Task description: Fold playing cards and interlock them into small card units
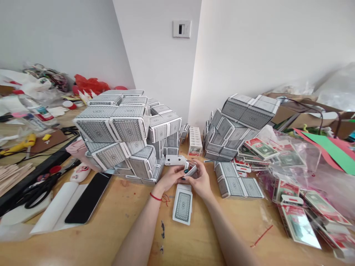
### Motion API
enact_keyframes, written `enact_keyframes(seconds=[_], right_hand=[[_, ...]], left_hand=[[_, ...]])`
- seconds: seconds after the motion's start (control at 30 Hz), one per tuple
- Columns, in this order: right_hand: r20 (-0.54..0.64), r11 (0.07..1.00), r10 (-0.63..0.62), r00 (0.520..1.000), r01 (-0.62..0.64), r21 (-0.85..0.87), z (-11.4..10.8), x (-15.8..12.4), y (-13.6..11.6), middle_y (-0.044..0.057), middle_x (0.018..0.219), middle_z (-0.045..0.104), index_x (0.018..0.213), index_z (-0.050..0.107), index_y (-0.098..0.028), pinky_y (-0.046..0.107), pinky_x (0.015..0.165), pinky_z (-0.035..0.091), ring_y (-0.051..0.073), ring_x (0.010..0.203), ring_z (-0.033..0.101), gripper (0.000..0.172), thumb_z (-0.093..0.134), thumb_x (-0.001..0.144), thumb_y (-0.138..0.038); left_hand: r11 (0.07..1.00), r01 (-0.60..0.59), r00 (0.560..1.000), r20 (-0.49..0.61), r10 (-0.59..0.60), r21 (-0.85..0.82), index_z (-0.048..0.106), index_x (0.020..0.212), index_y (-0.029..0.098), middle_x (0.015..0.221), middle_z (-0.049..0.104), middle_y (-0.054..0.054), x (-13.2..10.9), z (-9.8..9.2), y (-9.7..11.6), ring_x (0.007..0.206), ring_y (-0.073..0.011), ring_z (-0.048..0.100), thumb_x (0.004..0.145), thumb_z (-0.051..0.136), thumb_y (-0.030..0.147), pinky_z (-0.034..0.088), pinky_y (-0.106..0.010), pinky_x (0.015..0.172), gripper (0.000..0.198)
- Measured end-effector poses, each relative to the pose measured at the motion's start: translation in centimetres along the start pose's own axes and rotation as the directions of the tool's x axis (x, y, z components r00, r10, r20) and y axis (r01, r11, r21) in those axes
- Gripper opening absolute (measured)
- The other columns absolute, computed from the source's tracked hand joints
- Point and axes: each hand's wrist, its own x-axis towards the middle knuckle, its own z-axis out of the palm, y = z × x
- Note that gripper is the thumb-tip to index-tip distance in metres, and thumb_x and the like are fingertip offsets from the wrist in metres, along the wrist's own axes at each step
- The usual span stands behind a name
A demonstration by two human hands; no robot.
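My left hand [171, 178] and my right hand [200, 181] meet over the wooden table [116, 225], both closed around a small folded bundle of playing cards [191, 171]. A deck of grey-backed cards [183, 204] lies flat on the table just below my hands. A single face-up spade card [174, 160] rests just beyond my left hand. A red thread circles my left wrist.
A big structure of glued card blocks [124, 129] stands at left, a second one [238, 122] at right. Smaller card blocks [235, 183], red card boxes [299, 218] in plastic, a black phone [88, 197], scissors [39, 188] and a yellow glue gun [19, 145] lie around.
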Motion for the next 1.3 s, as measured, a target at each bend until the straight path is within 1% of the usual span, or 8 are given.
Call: enact_keyframes(seconds=[0.13, 0.23, 0.4, 0.77, 0.97, 1.03, 1.17, 1.3], right_hand=[[-0.036, 0.992, 0.120, 0.992, -0.118, 0.049, -0.4, 0.4, 0.1, 0.009, 0.111, 0.055, 0.110, 0.051, -0.022, 0.039, 0.080, 0.045, 0.025, 0.095, 0.055, 0.066, 0.077, 0.049, -0.024], [0.004, 0.968, 0.215, 0.977, -0.213, 0.135, -0.8, 0.6, 0.0, 0.008, 0.101, 0.061, 0.106, 0.055, -0.020, 0.039, 0.077, 0.046, 0.023, 0.088, 0.057, 0.054, 0.073, 0.056, -0.028], [0.067, 0.890, 0.290, 0.955, -0.295, 0.347, -1.0, 0.6, -0.4, 0.008, 0.103, 0.061, 0.106, 0.055, -0.020, 0.036, 0.075, 0.046, 0.023, 0.092, 0.056, 0.048, 0.069, 0.061, -0.030], [0.167, 0.876, 0.236, 0.957, -0.284, 0.390, -0.8, 0.4, -1.3, 0.004, 0.098, 0.059, 0.105, 0.053, -0.026, 0.026, 0.058, 0.043, 0.017, 0.074, 0.055, 0.053, 0.072, 0.055, -0.029], [0.204, 0.867, 0.300, 0.932, -0.356, 0.350, -1.0, 0.5, -0.7, 0.001, 0.070, 0.061, 0.112, 0.051, -0.023, 0.028, 0.058, 0.043, 0.015, 0.061, 0.053, 0.062, 0.073, 0.054, -0.028], [0.183, 0.866, 0.316, 0.931, -0.362, 0.346, -1.0, 0.5, -0.5, 0.002, 0.073, 0.062, 0.110, 0.054, -0.022, 0.029, 0.061, 0.043, 0.016, 0.065, 0.055, 0.056, 0.071, 0.058, -0.031], [0.106, 0.863, 0.345, 0.933, -0.360, 0.355, -0.9, 0.5, -0.3, 0.005, 0.097, 0.062, 0.101, 0.059, -0.023, 0.030, 0.066, 0.044, 0.019, 0.079, 0.057, 0.041, 0.068, 0.062, -0.033], [0.105, 0.848, 0.387, 0.916, -0.399, 0.350, -0.9, 0.5, 0.4, 0.004, 0.084, 0.065, 0.095, 0.063, -0.021, 0.029, 0.062, 0.043, 0.015, 0.067, 0.057, 0.037, 0.070, 0.060, -0.032]], left_hand=[[0.996, -0.077, 0.996, -0.036, 0.079, 0.053, 0.056, 0.107, 0.013, 0.107, 0.060, -0.011, 0.2, -0.3, 0.3, 0.099, -0.0225, 0.055, 0.067, 0.066, 0.026, 0.042, -0.036, 0.087, 0.043], [0.984, -0.138, 0.984, -0.093, 0.148, 0.113, 0.055, 0.107, 0.014, 0.110, 0.059, -0.010, 0.5, -0.4, 0.2, 0.104, -0.0223, 0.052, 0.063, 0.069, 0.021, 0.037, -0.039, 0.093, 0.047], [0.968, -0.171, 0.975, -0.109, 0.193, 0.182, 0.052, 0.111, 0.017, 0.115, 0.056, -0.010, 0.8, -0.2, -0.4, 0.108, -0.0227, 0.050, 0.058, 0.070, 0.014, 0.037, -0.041, 0.095, 0.056], [0.905, -0.225, 0.962, -0.062, 0.264, 0.362, 0.047, 0.116, 0.017, 0.120, 0.051, -0.012, 0.6, 0.5, -1.3, 0.105, -0.0215, 0.053, 0.063, 0.065, 0.009, 0.043, -0.039, 0.090, 0.057], [0.765, -0.233, 0.929, -0.096, 0.358, 0.601, 0.043, 0.116, 0.017, 0.119, 0.048, -0.013, 0.3, 0.5, -1.3, 0.102, -0.0196, 0.053, 0.065, 0.061, 0.009, 0.043, -0.039, 0.090, 0.054], [0.709, -0.230, 0.913, -0.104, 0.394, 0.667, 0.044, 0.115, 0.018, 0.117, 0.049, -0.011, 0.3, 0.7, -1.3, 0.099, -0.0186, 0.054, 0.065, 0.059, 0.008, 0.044, -0.038, 0.088, 0.053], [0.595, -0.225, 0.887, -0.091, 0.454, 0.772, 0.046, 0.111, 0.019, 0.112, 0.052, -0.008, 0.3, 1.2, -1.1, 0.100, -0.0183, 0.053, 0.064, 0.056, 0.005, 0.044, -0.036, 0.087, 0.049], [0.507, -0.214, 0.871, -0.072, 0.485, 0.835, 0.045, 0.111, 0.020, 0.113, 0.052, -0.007, 0.2, 1.2, -0.9, 0.105, -0.0200, 0.050, 0.062, 0.054, 0.001, 0.042, -0.038, 0.090, 0.053]])
